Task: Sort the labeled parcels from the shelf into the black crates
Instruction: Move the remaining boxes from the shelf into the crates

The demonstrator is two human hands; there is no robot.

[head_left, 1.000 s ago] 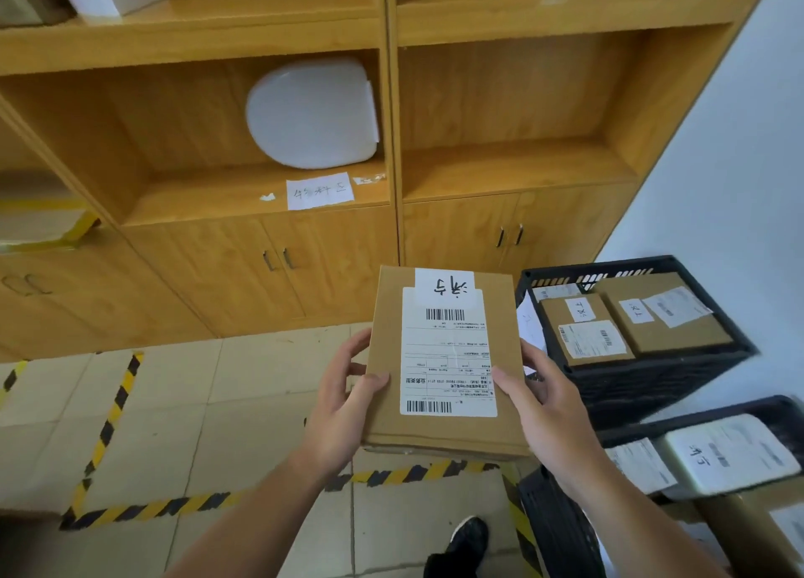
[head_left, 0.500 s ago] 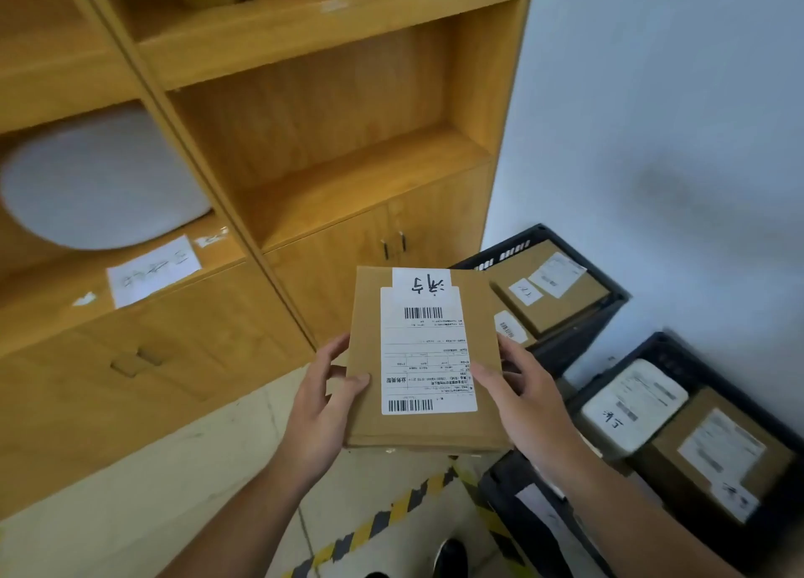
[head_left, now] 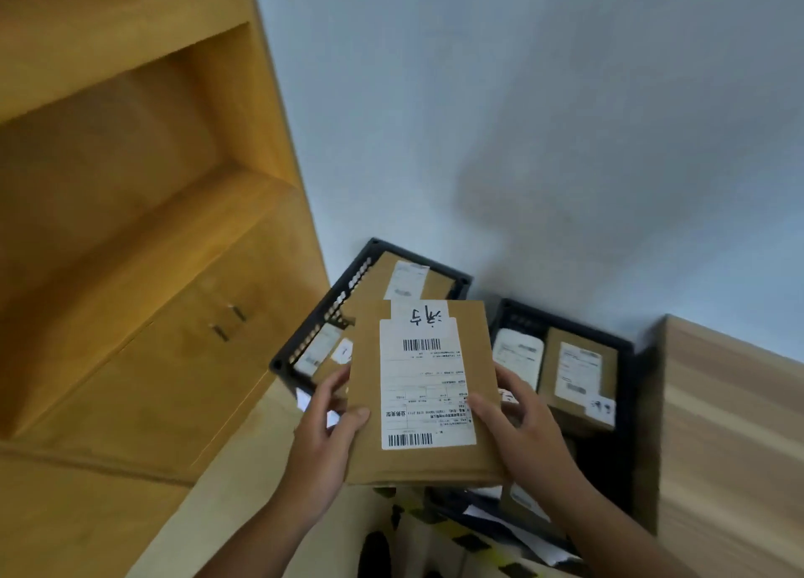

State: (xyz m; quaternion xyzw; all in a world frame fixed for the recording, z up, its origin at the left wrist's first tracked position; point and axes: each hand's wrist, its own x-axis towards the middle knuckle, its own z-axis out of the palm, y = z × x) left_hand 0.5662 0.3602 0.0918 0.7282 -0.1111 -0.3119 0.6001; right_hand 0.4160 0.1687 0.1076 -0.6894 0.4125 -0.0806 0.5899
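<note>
1. Parcel (head_left: pixel 417 395) mid-air, near side of left crate (head_left: pixel 304 342) and right crate (head_left: pixel 522 316); left hand (head_left: pixel 324 442), right hand (head_left: pixel 522 429) grasp its edges.
2. Done: both crates hold sorted parcels (head_left: pixel 578 373).
3. Left: place this one; shelf (head_left: pixel 130 151) mostly unseen.

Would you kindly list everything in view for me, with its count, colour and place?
held parcel: one, brown with a white label, centre, in both hands.
left crate: one, black, beside the cabinet.
right crate: one, black, against the wall.
left-crate parcels: at least two, brown with white labels, inside the left crate.
white parcel: one, white, inside the right crate.
brown parcel: one, brown with white labels, beside the white parcel.
cabinet: one, wooden, left side.
wooden panel: one, light wood, right edge.
striped tape: yellow and black, on the floor at the bottom.
left hand: one, grips the held parcel's left edge.
right hand: one, grips its right edge.
</note>
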